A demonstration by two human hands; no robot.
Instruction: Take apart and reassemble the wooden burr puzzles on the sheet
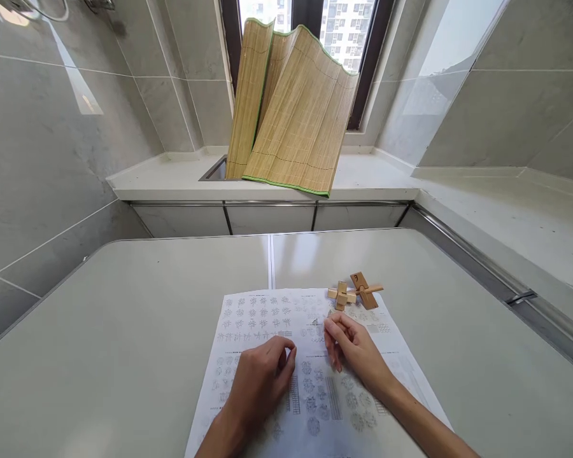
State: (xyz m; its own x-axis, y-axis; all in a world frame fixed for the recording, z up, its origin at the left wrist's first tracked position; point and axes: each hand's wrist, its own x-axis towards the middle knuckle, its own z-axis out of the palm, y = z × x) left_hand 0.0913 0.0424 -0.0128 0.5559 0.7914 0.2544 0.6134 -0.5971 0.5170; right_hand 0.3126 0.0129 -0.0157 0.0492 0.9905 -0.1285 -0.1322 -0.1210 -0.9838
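Observation:
A large printed sheet (315, 350) with rows of small diagrams lies on the pale table. My left hand (266, 375) is over its middle left part, fingers curled and thumb against the index finger, with nothing seen in it. To its right, my right hand (351, 346) has its thumb and index finger together; whatever is between them, if anything, is too small to make out. Just beyond my right hand, a light wooden cross-shaped block piece (342, 296) rests near the sheet's top right. Beside it is a brown wooden plate (364, 291) with a thin stick across it.
The light table (124, 331) extends to both sides of the sheet. Behind it, a folded bamboo mat (300, 114) leans on a white ledge (172, 184) in front of a window. A metal rail (468, 254) runs along the right side.

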